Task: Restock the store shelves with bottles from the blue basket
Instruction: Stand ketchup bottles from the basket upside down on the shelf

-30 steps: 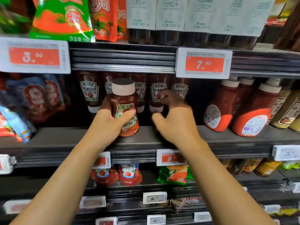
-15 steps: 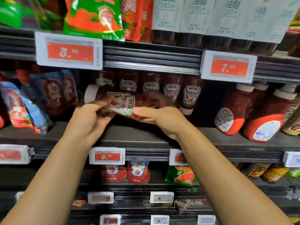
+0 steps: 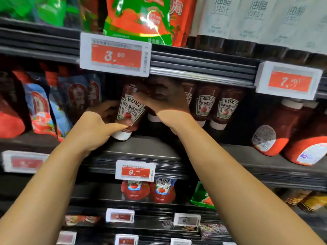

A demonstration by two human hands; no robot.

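ketchup bottle (image 3: 130,110), cap down over the dark shelf (image 3: 152,147), gripped by left hand (image 3: 95,129); right hand (image 3: 164,101) holds its top.

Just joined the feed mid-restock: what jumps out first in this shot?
Dead centre, both hands hold a Heinz ketchup bottle cap-down on the middle shelf: the left hand grips its lower end, the right hand its top. More Heinz bottles stand just right of it, and a bright orange 3.60 price tag hangs above.
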